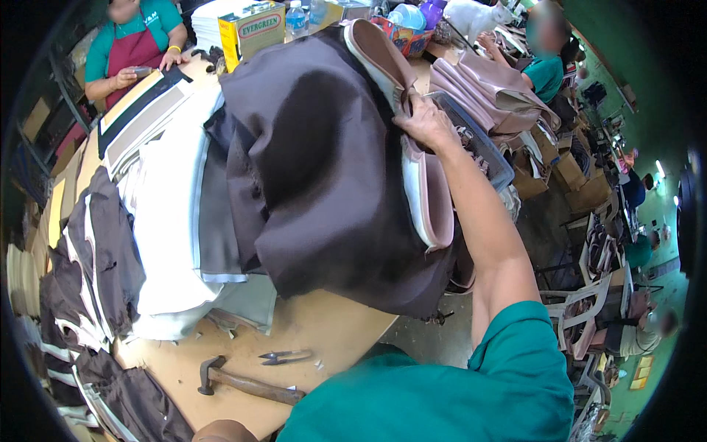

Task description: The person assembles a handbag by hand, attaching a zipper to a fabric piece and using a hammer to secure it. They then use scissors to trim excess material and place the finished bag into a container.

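A large dark brown leather-like sheet (pixel 324 169) is draped in loose folds over the table's right side. My right hand (pixel 427 121) is closed on its far right edge, where it bunches together. Above and below the grip, the edge curls into loops that show a pinkish face (pixel 439 199) and a pale one. My right arm reaches out across the sheet. I cannot see my left hand; only a small patch of skin shows at the lower edge. On the near table lie a wooden-handled hammer (pixel 254 384) and small thread snips (pixel 286 357).
White sheets (pixel 171 221) and dark cut pieces (pixel 103 250) cover the table's left. A yellow tin (pixel 254 37) and bottles (pixel 297 20) stand behind. Beyond my right hand are a grey plastic crate (pixel 501 171) and folded pink material (pixel 486 96). Co-workers (pixel 136 44) and a white cat (pixel 471 16) are at the back.
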Tool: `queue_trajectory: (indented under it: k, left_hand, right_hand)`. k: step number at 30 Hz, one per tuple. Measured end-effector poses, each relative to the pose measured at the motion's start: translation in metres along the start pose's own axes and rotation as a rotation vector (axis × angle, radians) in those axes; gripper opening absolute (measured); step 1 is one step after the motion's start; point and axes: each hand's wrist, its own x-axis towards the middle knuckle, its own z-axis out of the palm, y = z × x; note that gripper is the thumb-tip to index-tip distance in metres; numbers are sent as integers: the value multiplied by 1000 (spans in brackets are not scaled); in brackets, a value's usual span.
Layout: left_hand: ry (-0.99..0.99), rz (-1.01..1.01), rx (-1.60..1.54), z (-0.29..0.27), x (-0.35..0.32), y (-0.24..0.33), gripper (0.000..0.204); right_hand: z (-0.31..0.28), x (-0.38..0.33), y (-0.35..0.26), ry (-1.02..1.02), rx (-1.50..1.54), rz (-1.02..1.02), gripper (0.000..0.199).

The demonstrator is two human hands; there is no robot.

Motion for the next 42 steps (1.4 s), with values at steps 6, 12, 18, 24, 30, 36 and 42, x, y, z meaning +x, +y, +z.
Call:
queue_trajectory:
  k: [6, 12, 18, 24, 30, 36, 42]
  left_hand:
    - [-231, 233, 441, 24, 69, 21, 42]
    - [171, 149, 901, 59, 176, -60, 62]
    - [113, 14, 841, 62, 192, -86, 49]
    - [291, -161, -95, 46, 201, -60, 50]
    - [229, -213, -360, 63, 224, -58, 83]
    - [270, -105, -168, 85, 239, -75, 86]
    - [460, -127, -64, 84, 243, -86, 54]
  right_hand:
    - [-37, -16, -16, 81, -79, -211, 56]
    - [-9, -59, -55, 127, 101, -553, 31]
    - [-40, -42, -1, 272, 642, -402, 43]
    - [-40, -45, 138, -73, 134, 173, 45]
    - [21, -80, 86, 5, 553, -144, 44]
    - [26, -130, -2, 2, 280, -665, 42]
    - [-28, -126, 48, 78, 753, -367, 36]
